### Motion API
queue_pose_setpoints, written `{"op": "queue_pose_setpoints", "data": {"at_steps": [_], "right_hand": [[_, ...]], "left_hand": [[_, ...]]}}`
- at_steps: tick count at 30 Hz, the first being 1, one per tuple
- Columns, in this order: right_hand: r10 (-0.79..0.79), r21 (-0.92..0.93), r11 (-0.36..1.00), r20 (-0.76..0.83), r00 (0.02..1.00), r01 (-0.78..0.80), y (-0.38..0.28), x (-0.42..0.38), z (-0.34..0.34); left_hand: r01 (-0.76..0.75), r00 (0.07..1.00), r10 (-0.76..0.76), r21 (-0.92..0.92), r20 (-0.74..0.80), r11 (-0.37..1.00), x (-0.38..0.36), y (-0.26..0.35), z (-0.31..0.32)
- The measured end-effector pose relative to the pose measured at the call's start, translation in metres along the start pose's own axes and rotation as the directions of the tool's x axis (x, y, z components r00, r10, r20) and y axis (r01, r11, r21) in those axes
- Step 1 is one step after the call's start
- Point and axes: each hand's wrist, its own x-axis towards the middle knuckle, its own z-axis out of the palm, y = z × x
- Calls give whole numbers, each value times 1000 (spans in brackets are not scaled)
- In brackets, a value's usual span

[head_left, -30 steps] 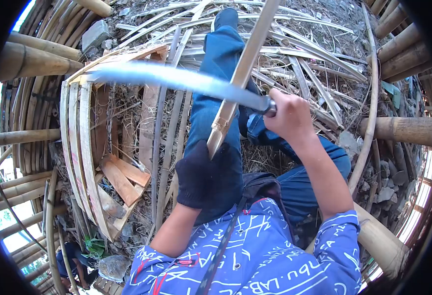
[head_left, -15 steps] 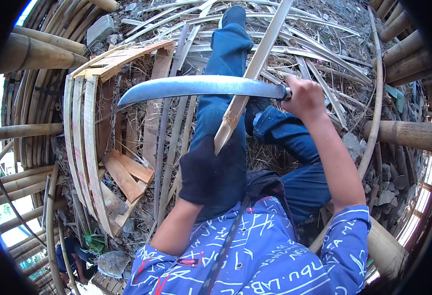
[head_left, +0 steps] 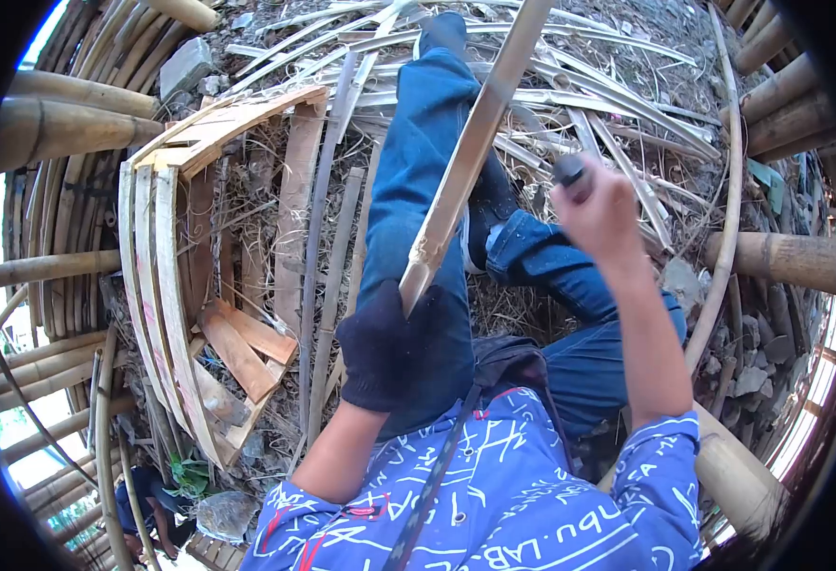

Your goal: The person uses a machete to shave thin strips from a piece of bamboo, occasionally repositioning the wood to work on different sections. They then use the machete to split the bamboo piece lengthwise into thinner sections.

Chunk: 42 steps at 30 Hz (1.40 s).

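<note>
My left hand [head_left: 387, 344], in a dark knitted glove, is closed round the lower end of a split bamboo strip [head_left: 465, 171]. The strip slants up and to the right across my leg, its near end pale and roughly cut. My bare right hand [head_left: 600, 211] is wrapped round the dark handle of a machete [head_left: 570, 171], to the right of the strip. The blade is hard to make out now, smeared by motion or turned edge-on.
A wooden slat crate [head_left: 156, 285] lies on its side at left, with loose boards [head_left: 242, 347] in it. Several split strips [head_left: 608, 90] litter the ground ahead. Bamboo poles [head_left: 770, 262] and broken stones [head_left: 756, 366] line the right. Another person [head_left: 142, 500] is at lower left.
The machete has swung away from lying across the strip, and its blade no longer shows clearly. My right hand has turned and shifted slightly. The strip and my left hand moved slightly left.
</note>
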Motion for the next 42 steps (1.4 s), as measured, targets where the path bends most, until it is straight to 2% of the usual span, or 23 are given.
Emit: {"op": "queue_pose_setpoints", "data": {"at_steps": [2, 5, 6, 8, 10, 12, 14, 16, 18, 20, 24, 25, 27, 28, 30, 32, 35, 40, 42], "right_hand": [[-74, -15, 997, 44, 996, 75, -18, -20, 20], [-258, -174, 948, 66, 964, 265, -32, -24, 35], [-251, -174, 950, 64, 966, 259, -30, -21, 36], [-255, -315, 906, 132, 958, 284, -26, -13, 37], [-256, -328, 897, 163, 953, 297, -15, -5, 36], [-240, -376, 885, 135, 961, 274, 3, 6, 33], [-94, -471, 876, 50, 994, 106, 24, 22, 25], [16, -505, 861, -84, 996, -56, 47, 39, 12], [114, -507, 849, -99, 989, -149, 63, 48, -1], [42, -469, 877, -143, 989, -105, 65, 41, 0], [47, -147, 988, -42, 998, -52, 6, 9, 2], [54, -145, 988, -38, 998, -59, -5, -1, 6], [-63, -151, 986, 50, 997, 70, -22, -18, 13], [-131, -225, 963, 87, 988, 148, -28, -24, 16], [-172, -286, 932, 193, 966, 223, -38, -30, 23], [-138, -353, 910, 235, 962, 217, -36, -27, 27], [-151, -430, 866, 261, 954, 255, -27, -19, 28], [-137, -468, 842, 294, 946, 267, -13, -13, 26], [-85, -484, 849, 268, 960, 211, -13, -11, 26]], "left_hand": [[41, 999, -41, -3, 20, 999, -1, 1, -2], [26, 1000, -27, -75, -8, 997, 1, 16, -13], [22, 1000, -23, -73, -4, 997, 1, 11, -11], [67, 997, -63, -69, 54, 995, -1, -3, -3], [38, 998, -37, -31, 44, 999, -2, -6, -2], [14, 1000, -14, 9, 26, 1000, -2, -9, -1], [-18, 1000, 17, -75, -13, 997, -4, -10, -1], [-23, 1000, 23, -40, -1, 999, -4, -11, -1], [-37, 999, 37, -11, 8, 999, -3, -10, -2], [-53, 998, 51, 42, 37, 998, 0, -6, -3], [49, 994, -51, 24, 94, 999, 0, 0, -5], [47, 996, -46, -7, 77, 999, -1, -1, -4], [43, 997, -41, -37, 64, 998, -1, 0, -4], [41, 997, -41, 10, 72, 999, 0, 3, -6], [34, 996, -39, 57, 85, 998, 1, 3, -6], [11, 1000, -11, -59, 6, 998, 1, 0, -4], [-20, 998, 19, 16, 59, 1000, 0, -4, -4], [-38, 998, 39, -18, 42, 999, 4, 10, -10], [-56, 998, 57, -41, 26, 998, 4, 11, -9]]}}
